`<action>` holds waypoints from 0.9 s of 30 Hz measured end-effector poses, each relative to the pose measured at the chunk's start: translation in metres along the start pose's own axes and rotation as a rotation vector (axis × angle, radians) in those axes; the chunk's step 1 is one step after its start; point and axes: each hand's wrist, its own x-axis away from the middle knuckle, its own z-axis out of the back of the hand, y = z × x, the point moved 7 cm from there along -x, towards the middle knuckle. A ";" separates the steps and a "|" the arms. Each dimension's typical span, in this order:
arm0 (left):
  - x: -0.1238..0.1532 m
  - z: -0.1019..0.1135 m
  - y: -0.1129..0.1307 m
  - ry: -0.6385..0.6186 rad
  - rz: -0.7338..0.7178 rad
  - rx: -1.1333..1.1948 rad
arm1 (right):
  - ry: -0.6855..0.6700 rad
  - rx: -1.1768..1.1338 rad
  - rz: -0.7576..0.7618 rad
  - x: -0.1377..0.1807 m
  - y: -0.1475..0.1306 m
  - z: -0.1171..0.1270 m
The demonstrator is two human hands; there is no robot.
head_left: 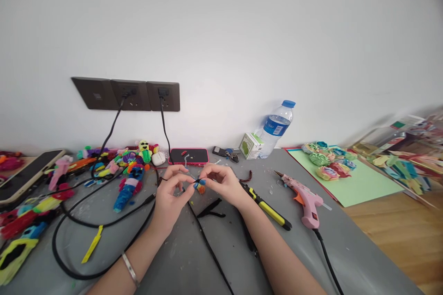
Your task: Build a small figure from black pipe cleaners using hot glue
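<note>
Blue and black, the small piece (196,185) called, I judged, for a light pinch, steady wrists and only slight turns. It lay between my left hand (169,192) and my right hand (224,185), thumb and forefinger of each pinching one side. An orange bit (201,190) showed just below, perhaps joined. The phone (198,155) lay on the far side, the glue gun (309,200) right.
</note>
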 end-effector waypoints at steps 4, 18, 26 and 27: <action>-0.001 0.002 -0.001 0.012 0.013 0.004 | 0.035 0.044 0.042 -0.001 -0.001 0.003; -0.001 0.001 0.001 0.032 0.012 -0.012 | 0.070 0.082 0.094 -0.001 -0.005 0.005; -0.001 0.002 0.002 0.020 -0.014 0.013 | 0.027 0.052 0.065 0.000 -0.003 0.002; -0.001 0.002 0.002 0.016 -0.012 0.007 | 0.020 0.045 0.061 0.000 -0.003 0.001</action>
